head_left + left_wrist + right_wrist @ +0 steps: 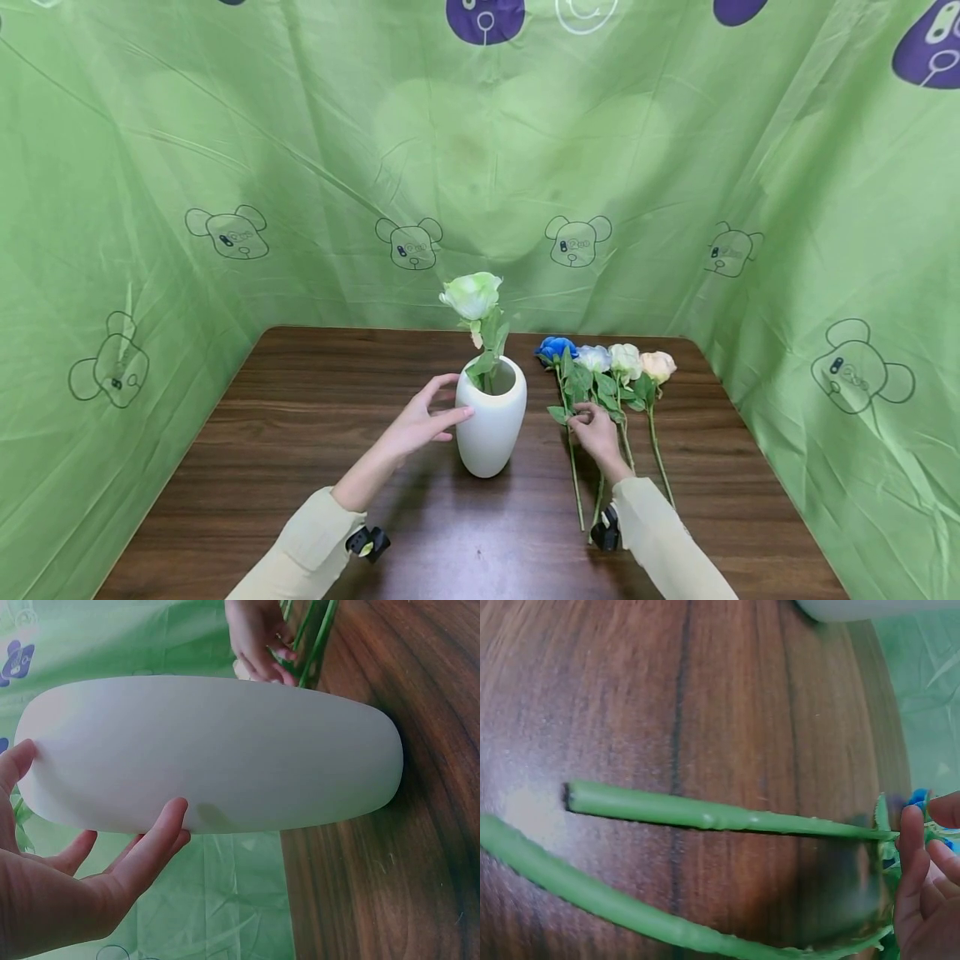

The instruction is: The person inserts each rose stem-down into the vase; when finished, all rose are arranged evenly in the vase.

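Your left hand (416, 423), spread wide, touches the white vase (489, 437); your right hand (597, 433) pinches the blue rose (557, 348), paler roses (625, 362) beside that grip.

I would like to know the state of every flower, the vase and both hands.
White vase: upright, one flower inside.
Pale green flower: standing in the vase.
Blue flower: lying on the table.
Pale blue flower: lying.
White flower: lying.
Pale pink flower: lying.
Left hand: touching the vase.
Right hand: curled at the blue flower's stem.
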Demonstrator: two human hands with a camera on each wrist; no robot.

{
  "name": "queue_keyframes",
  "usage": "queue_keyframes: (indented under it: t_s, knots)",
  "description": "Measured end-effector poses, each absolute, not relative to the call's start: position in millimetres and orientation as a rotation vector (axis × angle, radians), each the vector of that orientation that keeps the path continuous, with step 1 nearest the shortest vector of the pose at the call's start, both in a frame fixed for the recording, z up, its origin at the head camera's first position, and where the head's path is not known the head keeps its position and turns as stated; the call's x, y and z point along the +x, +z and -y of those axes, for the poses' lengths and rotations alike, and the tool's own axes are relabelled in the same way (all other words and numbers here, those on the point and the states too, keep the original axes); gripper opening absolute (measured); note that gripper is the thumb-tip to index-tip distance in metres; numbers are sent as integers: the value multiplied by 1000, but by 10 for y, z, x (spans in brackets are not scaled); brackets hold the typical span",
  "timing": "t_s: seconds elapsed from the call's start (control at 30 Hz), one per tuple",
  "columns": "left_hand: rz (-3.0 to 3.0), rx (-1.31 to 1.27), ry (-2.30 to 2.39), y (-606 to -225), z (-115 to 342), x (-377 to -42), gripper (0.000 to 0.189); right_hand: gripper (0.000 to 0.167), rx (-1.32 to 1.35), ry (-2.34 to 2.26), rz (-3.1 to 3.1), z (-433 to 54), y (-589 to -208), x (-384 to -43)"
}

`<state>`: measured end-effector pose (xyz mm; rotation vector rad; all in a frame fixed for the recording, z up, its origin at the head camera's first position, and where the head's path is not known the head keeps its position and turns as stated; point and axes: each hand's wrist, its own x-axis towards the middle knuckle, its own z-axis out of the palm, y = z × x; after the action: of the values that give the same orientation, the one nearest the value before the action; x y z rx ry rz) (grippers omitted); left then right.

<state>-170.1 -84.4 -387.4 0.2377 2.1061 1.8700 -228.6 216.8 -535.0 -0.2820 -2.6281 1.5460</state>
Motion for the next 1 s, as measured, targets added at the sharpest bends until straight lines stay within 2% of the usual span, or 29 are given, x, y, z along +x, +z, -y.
queue_keyframes:
  t_s: [0.27,0.4,0.73,1.0]
  knots:
    - [-2103,251,1871,-3900,849,-1718,58,42,-394,1322,2792,-2123,-5481,-2299]
    - [-2091,247,1888,-4031,863,-1786,60,44,-418,1235,2814,-2098,-5519,-2327]
    - [-2117,233,1897,-4157,857,-1843,60,42,-261,1801,2583,-2144,-5515,-2277]
    - [-2110,245,1900,-4114,855,-1820,58,46,-103,1963,2460,-2140,-5408,-2212]
